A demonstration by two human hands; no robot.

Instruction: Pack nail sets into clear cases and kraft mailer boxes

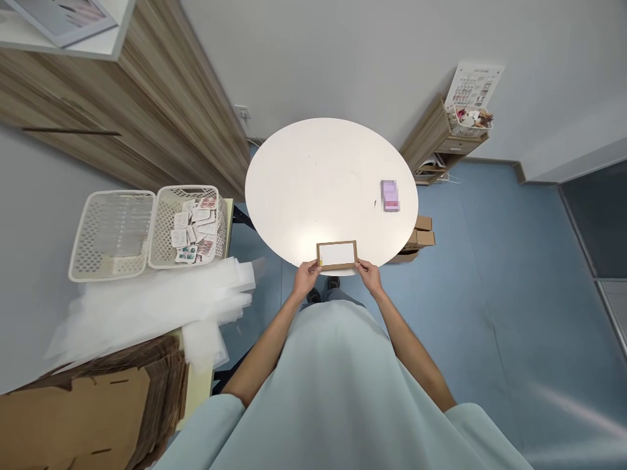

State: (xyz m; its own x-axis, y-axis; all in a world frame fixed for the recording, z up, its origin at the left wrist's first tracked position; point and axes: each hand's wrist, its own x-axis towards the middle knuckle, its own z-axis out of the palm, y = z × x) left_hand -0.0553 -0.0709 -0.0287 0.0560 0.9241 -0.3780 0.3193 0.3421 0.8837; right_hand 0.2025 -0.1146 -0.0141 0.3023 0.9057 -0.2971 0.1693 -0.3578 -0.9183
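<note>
A small brown cardboard box (337,266) is at the near edge of the round white table (313,189). On its upper face shows a white rectangle (336,253), framed by brown edges; whether this is a label or something lying inside, I cannot tell. My left hand (306,276) grips the box's left end, and my right hand (369,275) grips its right end, fingers closed at the near corners. Farther right on the tabletop lies a small purple, blurred item (390,196), apart from both hands.
To the left, one white basket (187,189) holds small packets; another (78,245) holds clear plastic pieces. White translucent sheets (161,307) and flattened cardboard boxes (83,418) lie nearer. Brown boxes (424,238) sit beside the table's right. A wooden cabinet (431,134) stands behind right.
</note>
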